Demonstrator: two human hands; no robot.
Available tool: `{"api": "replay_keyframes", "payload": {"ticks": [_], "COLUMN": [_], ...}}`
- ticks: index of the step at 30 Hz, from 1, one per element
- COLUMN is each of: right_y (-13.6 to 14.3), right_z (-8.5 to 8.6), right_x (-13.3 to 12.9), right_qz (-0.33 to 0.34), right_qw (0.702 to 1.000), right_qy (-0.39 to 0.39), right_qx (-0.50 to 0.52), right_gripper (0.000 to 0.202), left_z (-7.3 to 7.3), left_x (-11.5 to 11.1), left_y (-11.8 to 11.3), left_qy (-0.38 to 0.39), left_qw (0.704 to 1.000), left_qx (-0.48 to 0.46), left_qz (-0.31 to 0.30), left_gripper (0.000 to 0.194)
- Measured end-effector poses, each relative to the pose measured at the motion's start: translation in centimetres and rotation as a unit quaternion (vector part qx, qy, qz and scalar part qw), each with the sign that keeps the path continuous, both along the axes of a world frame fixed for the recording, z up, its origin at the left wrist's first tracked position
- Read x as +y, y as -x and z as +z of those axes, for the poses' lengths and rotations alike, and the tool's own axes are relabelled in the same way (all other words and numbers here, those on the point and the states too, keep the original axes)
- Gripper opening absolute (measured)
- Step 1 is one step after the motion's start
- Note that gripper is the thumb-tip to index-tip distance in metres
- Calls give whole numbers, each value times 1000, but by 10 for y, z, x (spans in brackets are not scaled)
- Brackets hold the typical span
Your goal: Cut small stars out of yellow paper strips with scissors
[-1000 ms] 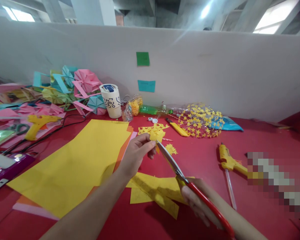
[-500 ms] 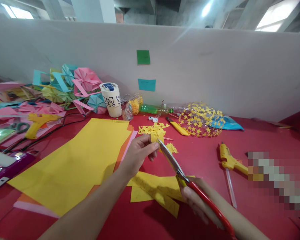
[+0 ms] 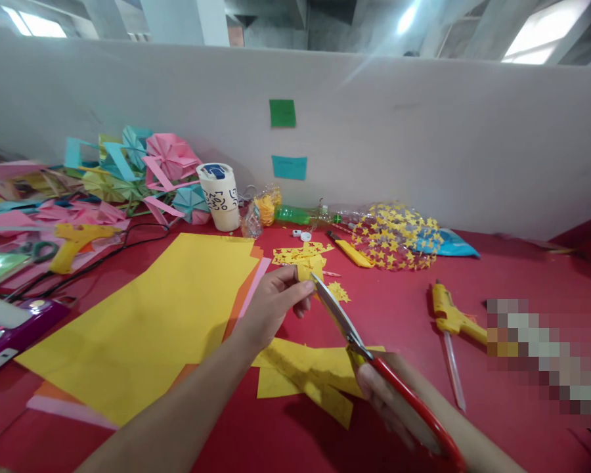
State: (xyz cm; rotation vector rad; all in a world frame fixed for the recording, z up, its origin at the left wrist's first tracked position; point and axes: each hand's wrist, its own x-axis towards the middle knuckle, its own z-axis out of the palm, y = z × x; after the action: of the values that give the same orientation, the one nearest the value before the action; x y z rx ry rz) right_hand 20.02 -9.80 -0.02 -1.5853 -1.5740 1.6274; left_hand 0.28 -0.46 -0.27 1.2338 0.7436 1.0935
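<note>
Between the fingertips and thumb of my left hand (image 3: 280,299) is a small piece of yellow paper (image 3: 311,271), held above the table. My right hand (image 3: 387,394) is closed around the red handles of a pair of scissors (image 3: 342,315). The blade tips point up and left and meet the paper's lower right edge; whether they are cutting into it is too small to tell. Below both hands lie several yellow paper strips (image 3: 303,368) with faint marks, overlapping each other. Cut yellow paper stars (image 3: 338,292) form a small pile just behind the scissors.
Large yellow sheets (image 3: 177,302) cover the table's left side. Glue guns lie at left (image 3: 69,246) and right (image 3: 448,309). Farther back are a yellow utility knife (image 3: 354,253), a star-covered clear plastic bottle piece (image 3: 396,236), a white cup (image 3: 220,197) and folded paper ornaments (image 3: 170,157).
The scissors' handles and my right hand have shifted very slightly. My left hand and its piece of paper look almost the same.
</note>
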Motion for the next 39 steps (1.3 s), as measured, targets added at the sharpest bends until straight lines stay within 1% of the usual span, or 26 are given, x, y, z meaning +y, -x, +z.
{"api": "replay_keyframes", "payload": {"ticks": [4,9,12,17,22,26,30,34,39], "right_y": [1,2,3,2,0,0,-1,-1,-2], "right_z": [1,-1,-4,-7,-7,-6,-3,0,-5], "right_x": [-2,-4,-5,-4,-3,-2,-3,-3,-1], "right_qz": [1,-5,-6,-8,-4,-7,4,21,38], "right_qw": [1000,998,995,992,994,993,995,994,992], "right_qy": [-14,-57,-99,-128,-103,-109,-96,-108,-122], "right_qx": [10,9,-1,-10,-40,-37,-17,-9,-22], "right_gripper": [43,53,58,56,52,55,54,51,52], "left_z": [2,3,2,2,2,2,2,0,0], "left_x": [0,0,0,0,2,3,4,4,5], "left_y": [0,0,0,0,0,-1,-1,0,2], "left_qy": [3,4,4,-5,-3,-6,-10,-15,5], "left_qw": [1000,1000,1000,1000,999,998,998,998,999], "left_qx": [3,4,0,-20,-36,-43,-42,-36,-32], "left_qz": [1,2,4,0,28,50,47,42,32], "left_gripper": [14,14,14,17,18,14,13,13,13]}}
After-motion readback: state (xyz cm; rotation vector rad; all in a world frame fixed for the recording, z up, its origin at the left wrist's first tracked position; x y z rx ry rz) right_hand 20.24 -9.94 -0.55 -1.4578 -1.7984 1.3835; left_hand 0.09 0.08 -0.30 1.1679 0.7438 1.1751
